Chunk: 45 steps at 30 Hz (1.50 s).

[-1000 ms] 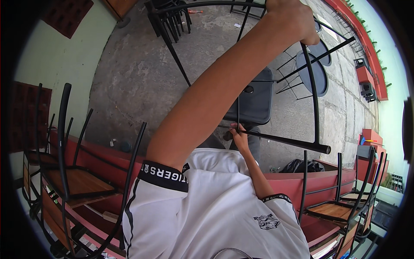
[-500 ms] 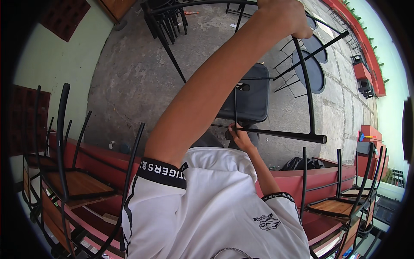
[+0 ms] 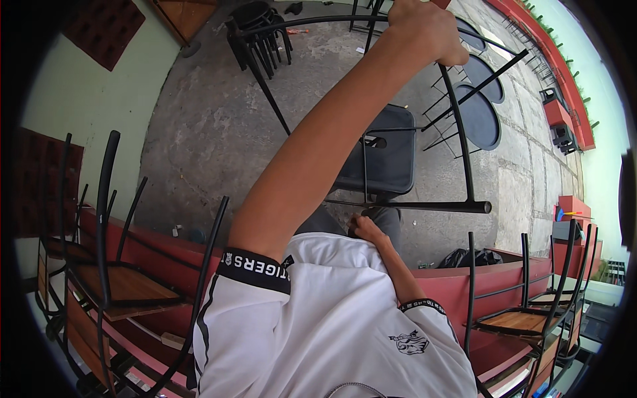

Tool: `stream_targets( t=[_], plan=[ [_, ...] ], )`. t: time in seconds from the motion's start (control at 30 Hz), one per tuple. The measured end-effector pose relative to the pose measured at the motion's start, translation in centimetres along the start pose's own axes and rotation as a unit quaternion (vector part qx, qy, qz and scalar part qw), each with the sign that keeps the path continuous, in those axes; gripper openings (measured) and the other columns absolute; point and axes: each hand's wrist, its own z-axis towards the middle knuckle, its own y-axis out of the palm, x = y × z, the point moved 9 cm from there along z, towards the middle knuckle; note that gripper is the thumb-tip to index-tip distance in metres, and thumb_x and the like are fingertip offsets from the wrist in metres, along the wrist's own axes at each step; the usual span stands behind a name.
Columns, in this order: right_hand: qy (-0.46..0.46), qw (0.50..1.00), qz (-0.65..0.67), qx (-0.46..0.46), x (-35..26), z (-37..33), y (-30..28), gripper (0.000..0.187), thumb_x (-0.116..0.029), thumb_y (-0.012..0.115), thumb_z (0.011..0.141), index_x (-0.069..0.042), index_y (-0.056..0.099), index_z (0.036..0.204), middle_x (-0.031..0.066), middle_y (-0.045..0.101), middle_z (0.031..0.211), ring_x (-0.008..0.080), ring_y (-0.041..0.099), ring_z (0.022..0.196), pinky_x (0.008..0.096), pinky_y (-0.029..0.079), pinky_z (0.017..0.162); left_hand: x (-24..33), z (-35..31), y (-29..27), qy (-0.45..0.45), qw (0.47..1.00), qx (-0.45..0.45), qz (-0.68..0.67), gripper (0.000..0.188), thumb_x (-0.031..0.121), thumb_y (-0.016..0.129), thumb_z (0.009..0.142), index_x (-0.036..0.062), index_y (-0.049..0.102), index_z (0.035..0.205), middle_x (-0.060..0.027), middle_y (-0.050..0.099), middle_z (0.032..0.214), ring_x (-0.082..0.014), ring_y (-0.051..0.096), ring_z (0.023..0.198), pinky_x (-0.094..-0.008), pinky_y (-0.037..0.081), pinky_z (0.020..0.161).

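Stretched far out across the view, my left hand (image 3: 423,32) is closed round the upper part of a black tubular metal frame (image 3: 462,142). Its fingertips are partly hidden. The frame stands tilted in front of me, with one thick bar end pointing right. Near my lap, my right hand (image 3: 369,229) is just below the frame's lowest bar and apart from it. Its fingers are curled in, and whatever they hold is hidden. Behind the bars is a black stool seat (image 3: 391,162) with a slot in its middle.
Upturned chairs with wooden seats (image 3: 129,284) flank me on the left, and more chairs (image 3: 517,321) on the right. Stacked black stools (image 3: 255,33) stand far left. Round dark tables (image 3: 479,116) are at the right. A black bag (image 3: 471,257) lies beside the red ledge (image 3: 441,280).
My right hand has dropped from the frame's lower bar toward my lap. The frame's right side has shifted slightly left, with my left hand still on it.
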Motion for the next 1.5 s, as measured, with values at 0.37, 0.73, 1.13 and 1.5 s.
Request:
stream_targets(
  t=[0.37, 0.73, 1.13, 1.5],
  plan=[
    [0.079, 0.932, 0.341, 0.091, -2.1, -4.8, -8.7, 0.038, -0.017, 0.072, 0.084, 0.002, 0.058, 0.114, 0.0073, 0.064, 0.098, 0.0156, 0.062, 0.083, 0.0308, 0.053, 0.072, 0.4, 0.1, 0.8, -0.002, 1.0, -0.008, -0.007, 0.043, 0.032, 0.057, 0.074, -0.0005, 0.071, 0.099, -0.0217, 0.068, 0.107, -0.0325, 0.065, 0.103, -0.0385, 0.052, 0.087],
    [0.03, 0.9, 0.394, 0.182, -5.9, -3.4, -23.5, 0.033, -0.017, 0.061, 0.092, 0.0, 0.053, 0.119, 0.0088, 0.062, 0.1, 0.0151, 0.063, 0.085, 0.0287, 0.055, 0.067, -0.3, 0.1, 0.3, -0.014, 0.999, -0.032, 0.008, 0.048, 0.039, 0.057, 0.077, 0.0014, 0.07, 0.104, -0.0207, 0.067, 0.111, -0.0324, 0.064, 0.107, -0.0392, 0.051, 0.09],
    [0.06, 0.919, 0.178, 0.346, -4.5, -4.0, -20.8, 0.057, -0.018, 0.072, 0.079, 0.001, 0.046, 0.126, 0.0182, 0.056, 0.119, 0.026, 0.058, 0.103, 0.0369, 0.047, 0.087, -1.3, 1.8, 2.8, -0.044, 0.999, -0.011, 0.011, 0.04, 0.042, 0.055, 0.07, 0.014, 0.072, 0.094, -0.0098, 0.07, 0.099, -0.0294, 0.067, 0.093, -0.0417, 0.053, 0.081],
    [-0.277, 0.8, 0.492, 0.202, -25.0, -10.0, -28.6, 0.078, -0.065, 0.043, 0.087, 0.003, 0.052, 0.123, 0.0151, 0.059, 0.117, 0.0147, 0.047, 0.107, 0.0258, 0.031, 0.086, -0.9, 1.0, 1.7, -0.044, 0.997, 0.048, -0.046, 0.035, 0.043, 0.058, 0.074, 0.0117, 0.068, 0.084, -0.0092, 0.07, 0.091, -0.0301, 0.066, 0.087, -0.0406, 0.051, 0.077]
  ],
)
